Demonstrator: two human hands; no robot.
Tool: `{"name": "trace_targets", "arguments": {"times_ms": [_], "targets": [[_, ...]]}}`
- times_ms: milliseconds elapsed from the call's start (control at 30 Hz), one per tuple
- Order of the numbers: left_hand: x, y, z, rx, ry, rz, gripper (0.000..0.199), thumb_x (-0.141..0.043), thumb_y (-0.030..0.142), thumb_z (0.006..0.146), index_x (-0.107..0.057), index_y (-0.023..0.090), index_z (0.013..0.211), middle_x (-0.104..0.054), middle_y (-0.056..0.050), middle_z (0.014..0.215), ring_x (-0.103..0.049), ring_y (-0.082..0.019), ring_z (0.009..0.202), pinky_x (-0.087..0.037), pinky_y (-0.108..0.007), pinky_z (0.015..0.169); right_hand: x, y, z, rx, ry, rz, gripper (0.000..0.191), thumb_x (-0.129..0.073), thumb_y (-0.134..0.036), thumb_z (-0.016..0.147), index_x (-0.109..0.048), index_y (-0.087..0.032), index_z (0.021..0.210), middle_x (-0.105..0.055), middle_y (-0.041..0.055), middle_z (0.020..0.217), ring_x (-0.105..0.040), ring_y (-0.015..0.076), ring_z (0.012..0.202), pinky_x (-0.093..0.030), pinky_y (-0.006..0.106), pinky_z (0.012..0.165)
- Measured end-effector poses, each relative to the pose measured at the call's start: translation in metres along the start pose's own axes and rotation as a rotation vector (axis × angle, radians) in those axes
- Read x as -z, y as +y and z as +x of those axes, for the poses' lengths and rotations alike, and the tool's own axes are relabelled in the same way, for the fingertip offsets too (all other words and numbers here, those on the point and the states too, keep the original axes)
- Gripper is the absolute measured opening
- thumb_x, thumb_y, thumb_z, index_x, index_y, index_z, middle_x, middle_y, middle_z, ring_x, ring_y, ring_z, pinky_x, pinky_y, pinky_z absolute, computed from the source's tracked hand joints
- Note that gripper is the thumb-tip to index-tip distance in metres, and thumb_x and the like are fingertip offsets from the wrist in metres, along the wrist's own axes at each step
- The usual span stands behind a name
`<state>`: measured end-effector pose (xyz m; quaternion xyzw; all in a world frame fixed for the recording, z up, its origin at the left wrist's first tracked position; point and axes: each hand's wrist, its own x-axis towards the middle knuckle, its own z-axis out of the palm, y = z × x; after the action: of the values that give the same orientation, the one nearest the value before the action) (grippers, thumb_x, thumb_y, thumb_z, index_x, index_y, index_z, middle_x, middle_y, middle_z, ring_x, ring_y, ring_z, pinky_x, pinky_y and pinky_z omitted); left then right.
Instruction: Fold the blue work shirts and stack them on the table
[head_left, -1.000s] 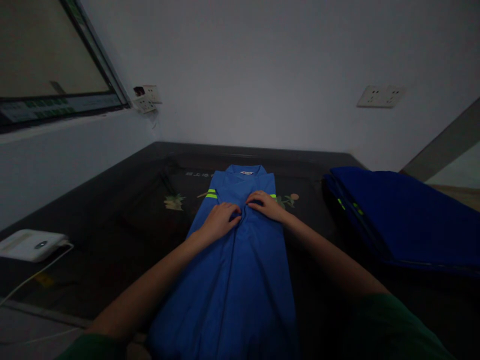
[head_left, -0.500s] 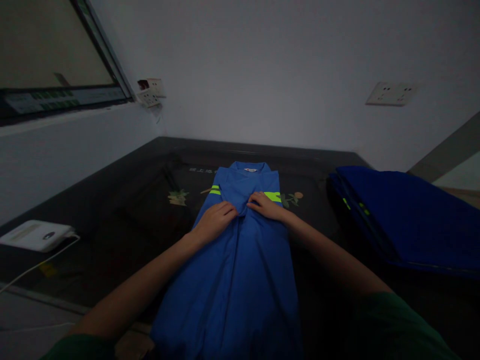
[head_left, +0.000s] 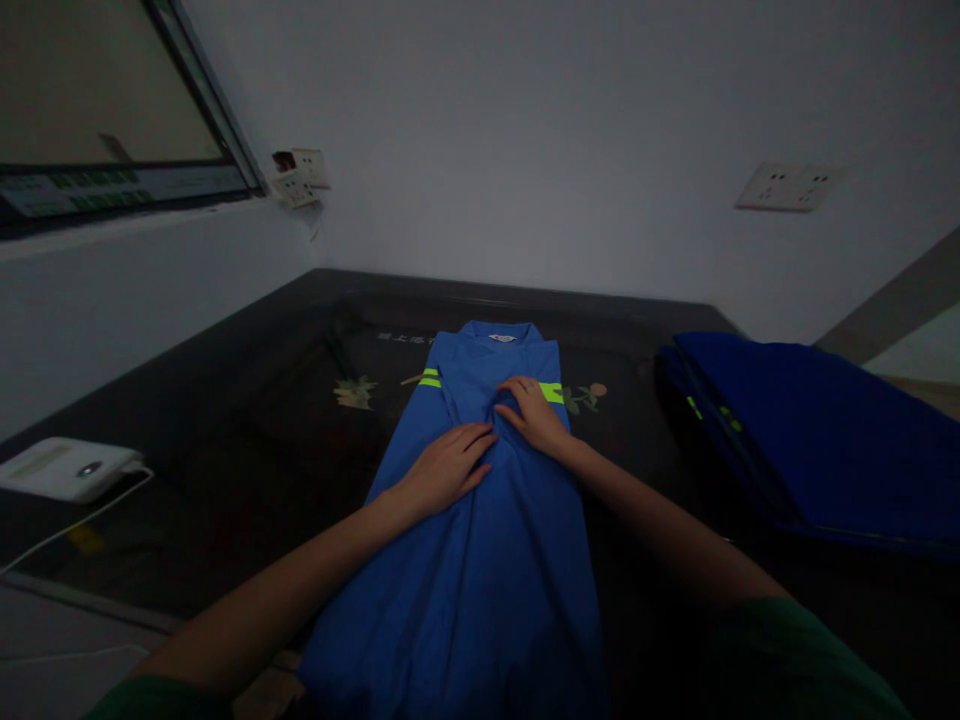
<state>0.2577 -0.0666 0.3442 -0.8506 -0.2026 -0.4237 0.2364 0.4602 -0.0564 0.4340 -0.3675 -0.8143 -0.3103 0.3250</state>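
Note:
A blue garment (head_left: 517, 520) with a collar and yellow-green stripes lies lengthwise on the dark table (head_left: 247, 400), collar toward the wall. On its front, left of the middle seam, rests my left hand (head_left: 450, 465), its fingers apart and pointing right. My right hand (head_left: 531, 412) is just above and to the right, its thumb and fingers curved around a small fold of the blue cloth near the right stripe. The fingertips of both hands are close together.
Folded darker blue garments (head_left: 840, 440) are stacked at the right. A white device (head_left: 71, 468) with a cable lies at the left edge. Wall sockets (head_left: 789, 187) are at the right, others (head_left: 300, 178) in the left corner, near a window.
My left hand has moved right and slightly nearer to me, and its fingers have spread from a pinch. My right hand has shifted only slightly. The cloth between them lies flatter.

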Motion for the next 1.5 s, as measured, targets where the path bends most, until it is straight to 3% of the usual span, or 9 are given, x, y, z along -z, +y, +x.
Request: {"name": "trace_targets", "arguments": {"times_ms": [100, 367, 600, 833, 1000, 1067, 1200, 1300, 1500], "targets": [[-0.004, 0.002, -0.003, -0.013, -0.046, 0.01, 0.041, -0.05, 0.029, 0.094, -0.049, 0.014, 0.131, -0.052, -0.013, 0.138, -0.051, -0.024, 0.125, -0.044, -0.04, 0.105, 0.011, -0.003, -0.011, -0.022, 0.018, 0.074, 0.022, -0.045, -0.027, 0.095, -0.06, -0.02, 0.11, -0.061, 0.0087, 0.11, -0.055, 0.0213, 0.107, -0.043, 0.04, 0.098], [-0.001, -0.001, -0.004, -0.045, -0.015, 0.051, 0.034, -0.045, 0.025, 0.094, -0.055, 0.016, 0.126, -0.054, -0.014, 0.135, -0.054, -0.024, 0.122, -0.047, -0.042, 0.101, 0.0, -0.007, -0.04, 0.075, -0.256, -0.078, 0.041, -0.045, -0.029, 0.095, -0.053, -0.019, 0.134, -0.051, 0.0118, 0.139, -0.045, 0.0249, 0.131, -0.034, 0.048, 0.111], [-0.006, -0.001, -0.004, -0.063, -0.01, 0.007, 0.041, -0.047, 0.021, 0.092, -0.048, 0.019, 0.133, -0.055, -0.013, 0.133, -0.053, -0.024, 0.122, -0.047, -0.042, 0.101, 0.001, -0.006, -0.039, 0.109, -0.281, -0.114, 0.044, -0.048, -0.028, 0.094, -0.049, -0.022, 0.138, -0.05, 0.0102, 0.141, -0.043, 0.0253, 0.132, -0.032, 0.049, 0.111], [-0.008, -0.002, -0.001, -0.066, -0.075, -0.006, 0.052, -0.049, 0.018, 0.089, -0.04, 0.011, 0.14, -0.051, -0.016, 0.136, -0.046, -0.026, 0.129, -0.04, -0.043, 0.108, 0.004, -0.003, -0.039, 0.103, -0.238, -0.012, 0.038, -0.045, -0.024, 0.095, -0.055, -0.022, 0.132, -0.058, 0.0084, 0.132, -0.049, 0.0219, 0.127, -0.036, 0.048, 0.108], [-0.008, -0.004, 0.001, -0.075, -0.082, -0.033, 0.042, -0.046, 0.019, 0.09, -0.048, 0.014, 0.132, -0.044, -0.016, 0.144, -0.032, -0.025, 0.14, -0.029, -0.048, 0.115, -0.001, 0.004, 0.002, 0.049, -0.179, 0.061, 0.038, -0.04, -0.023, 0.096, -0.058, -0.022, 0.129, -0.058, 0.0093, 0.132, -0.05, 0.0209, 0.125, -0.038, 0.046, 0.108], [-0.007, -0.004, 0.001, -0.084, -0.125, -0.035, 0.043, -0.045, 0.02, 0.091, -0.047, 0.012, 0.133, -0.04, -0.017, 0.148, -0.029, -0.024, 0.142, -0.026, -0.047, 0.116, -0.01, 0.006, 0.028, 0.041, -0.251, 0.033, 0.041, -0.038, -0.026, 0.097, -0.053, -0.022, 0.135, -0.048, 0.0106, 0.143, -0.043, 0.0228, 0.132, -0.035, 0.047, 0.109], [-0.008, -0.005, 0.001, -0.068, -0.163, -0.068, 0.047, -0.043, 0.019, 0.091, -0.043, 0.01, 0.137, -0.036, -0.017, 0.15, -0.029, -0.022, 0.141, -0.026, -0.043, 0.117, -0.034, 0.008, 0.068, 0.005, -0.491, -0.126, 0.047, -0.034, -0.039, 0.099, -0.04, -0.027, 0.144, -0.031, 0.0088, 0.153, -0.027, 0.0314, 0.141, -0.021, 0.064, 0.109], [-0.01, -0.005, 0.0, -0.061, -0.164, -0.103, 0.05, -0.043, 0.017, 0.09, -0.04, 0.012, 0.139, -0.033, -0.015, 0.151, -0.027, -0.021, 0.142, -0.028, -0.041, 0.117, -0.049, 0.01, 0.084, -0.033, -0.551, -0.201, 0.051, -0.03, -0.047, 0.098, -0.031, -0.033, 0.147, -0.024, 0.0044, 0.156, -0.018, 0.0335, 0.143, -0.014, 0.071, 0.107], [-0.007, -0.005, 0.0, -0.048, -0.21, -0.114, 0.052, -0.044, 0.016, 0.089, -0.039, 0.009, 0.14, -0.031, -0.017, 0.152, -0.026, -0.022, 0.142, -0.027, -0.037, 0.117, -0.059, 0.015, 0.099, -0.072, -0.513, -0.27, 0.054, -0.028, -0.052, 0.097, -0.026, -0.035, 0.149, -0.02, 0.003, 0.158, -0.014, 0.0331, 0.144, -0.013, 0.07, 0.108]]}}
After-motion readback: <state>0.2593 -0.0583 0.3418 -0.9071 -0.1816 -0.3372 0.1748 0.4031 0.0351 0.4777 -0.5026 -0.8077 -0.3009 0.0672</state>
